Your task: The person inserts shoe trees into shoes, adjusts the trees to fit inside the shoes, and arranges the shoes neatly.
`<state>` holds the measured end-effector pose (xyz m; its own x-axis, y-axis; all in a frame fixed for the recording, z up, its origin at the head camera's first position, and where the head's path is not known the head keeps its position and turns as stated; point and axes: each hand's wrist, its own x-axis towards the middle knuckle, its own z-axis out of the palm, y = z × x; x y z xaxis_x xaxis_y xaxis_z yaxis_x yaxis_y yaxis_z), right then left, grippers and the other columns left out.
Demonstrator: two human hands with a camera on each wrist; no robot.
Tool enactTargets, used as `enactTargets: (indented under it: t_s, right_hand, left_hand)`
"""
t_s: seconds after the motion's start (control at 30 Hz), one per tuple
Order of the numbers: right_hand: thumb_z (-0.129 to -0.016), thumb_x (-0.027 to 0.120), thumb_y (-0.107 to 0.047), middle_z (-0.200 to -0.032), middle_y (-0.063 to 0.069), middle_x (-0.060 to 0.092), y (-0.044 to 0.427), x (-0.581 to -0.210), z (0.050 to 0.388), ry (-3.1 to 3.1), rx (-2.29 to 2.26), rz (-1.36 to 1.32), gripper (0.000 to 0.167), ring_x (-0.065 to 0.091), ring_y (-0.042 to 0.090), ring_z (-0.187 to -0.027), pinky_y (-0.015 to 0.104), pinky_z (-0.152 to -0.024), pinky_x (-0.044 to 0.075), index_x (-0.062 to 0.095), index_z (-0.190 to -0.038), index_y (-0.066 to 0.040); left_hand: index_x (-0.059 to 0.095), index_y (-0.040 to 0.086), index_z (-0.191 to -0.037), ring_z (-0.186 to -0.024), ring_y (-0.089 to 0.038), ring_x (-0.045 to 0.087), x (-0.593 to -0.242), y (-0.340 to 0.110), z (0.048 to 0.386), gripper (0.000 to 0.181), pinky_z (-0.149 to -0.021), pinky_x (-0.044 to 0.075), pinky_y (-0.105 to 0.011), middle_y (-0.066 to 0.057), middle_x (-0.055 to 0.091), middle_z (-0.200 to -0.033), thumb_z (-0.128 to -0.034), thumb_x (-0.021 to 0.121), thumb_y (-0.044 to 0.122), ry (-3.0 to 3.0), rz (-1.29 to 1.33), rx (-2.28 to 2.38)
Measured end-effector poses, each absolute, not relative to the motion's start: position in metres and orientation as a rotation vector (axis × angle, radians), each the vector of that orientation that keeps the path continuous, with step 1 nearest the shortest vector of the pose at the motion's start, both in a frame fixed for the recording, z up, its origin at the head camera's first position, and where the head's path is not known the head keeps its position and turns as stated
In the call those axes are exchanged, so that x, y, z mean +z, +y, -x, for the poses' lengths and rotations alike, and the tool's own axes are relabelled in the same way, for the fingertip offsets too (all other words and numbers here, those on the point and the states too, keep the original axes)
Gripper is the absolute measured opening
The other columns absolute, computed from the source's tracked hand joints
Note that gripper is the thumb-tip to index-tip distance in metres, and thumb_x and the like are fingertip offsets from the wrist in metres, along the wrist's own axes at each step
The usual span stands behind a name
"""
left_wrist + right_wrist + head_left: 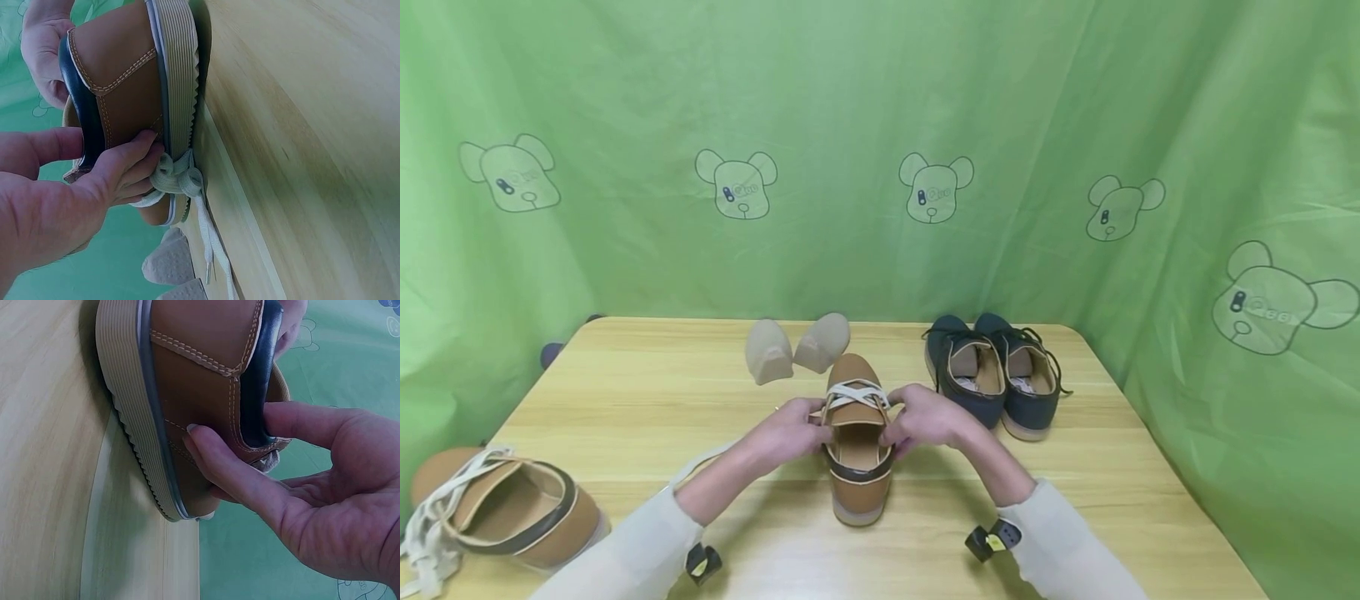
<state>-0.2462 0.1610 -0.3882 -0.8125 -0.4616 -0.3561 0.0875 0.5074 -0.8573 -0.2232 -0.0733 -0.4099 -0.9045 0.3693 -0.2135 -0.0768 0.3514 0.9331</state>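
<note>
A brown shoe (pixel 859 500) with a dark collar and white laces (pixel 857 393) stands in the middle of the table, toe pointing away. My left hand (pixel 790 433) grips its left side, thumb inside the collar and fingers against the outer wall. On the opposite side my right hand (pixel 927 419) holds it the same way, with the thumb over the collar edge in the right wrist view. A loose lace (pixel 206 231) hangs down by the sole next to the left fingers in the left wrist view.
Two beige shoe inserts (pixel 768 350) lie beyond the toe. A pair of dark shoes (pixel 973 404) stands at the back right, with inserts inside. Another brown shoe (pixel 561 521), its laces loose, sits at the left front. A green curtain (pixel 850 167) surrounds the wooden table (pixel 1112 500).
</note>
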Motion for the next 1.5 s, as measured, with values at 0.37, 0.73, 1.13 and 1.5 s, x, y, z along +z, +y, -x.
enactTargets:
  t_s: [0.37,0.73,1.13,1.5]
  right_hand:
    - [-0.081,0.07,0.002,-0.096,0.03,0.073,0.159,-0.39,0.246,2.166,-1.309,0.302,0.078,0.075,0.029,-0.077,0.039,-0.075,0.064,0.03,-0.146,0.021]
    - [-0.082,0.071,-0.001,-0.093,0.022,0.075,0.16,-0.39,0.244,2.167,-1.295,0.32,0.078,0.075,0.03,-0.078,0.04,-0.076,0.063,0.031,-0.147,0.019]
    - [-0.084,0.073,-0.007,-0.122,0.018,0.066,0.157,-0.389,0.236,2.466,-1.192,0.41,0.077,0.065,0.029,-0.113,0.041,-0.095,0.054,0.036,-0.152,0.004]
    - [-0.094,0.07,-0.034,-0.159,0.018,0.04,0.145,-0.388,0.217,2.672,-1.302,0.387,0.075,0.044,0.047,-0.14,0.06,-0.113,0.039,0.034,-0.157,-0.015]
  left_hand:
    - [0.036,-0.012,-0.15,-0.11,-0.027,0.068,-0.409,-0.079,0.221,0.07,-0.096,0.057,-0.04,-0.022,0.068,-0.125,-0.0882,0.063,0.005,2.218,-0.267,1.56]
    - [0.034,-0.013,-0.151,-0.112,-0.03,0.069,-0.411,-0.083,0.22,0.071,-0.096,0.057,-0.039,-0.026,0.066,-0.129,-0.0894,0.063,0.006,2.196,-0.289,1.563]
    - [0.03,-0.015,-0.151,-0.122,-0.04,0.063,-0.41,-0.082,0.222,0.068,-0.1,0.055,-0.041,-0.031,0.059,-0.136,-0.0918,0.058,0.002,2.09,-0.258,1.619]
    - [0.031,-0.016,-0.15,-0.12,-0.042,0.064,-0.405,-0.086,0.224,0.067,-0.099,0.056,-0.041,-0.033,0.057,-0.138,-0.0919,0.057,0.003,2.072,-0.281,1.596]
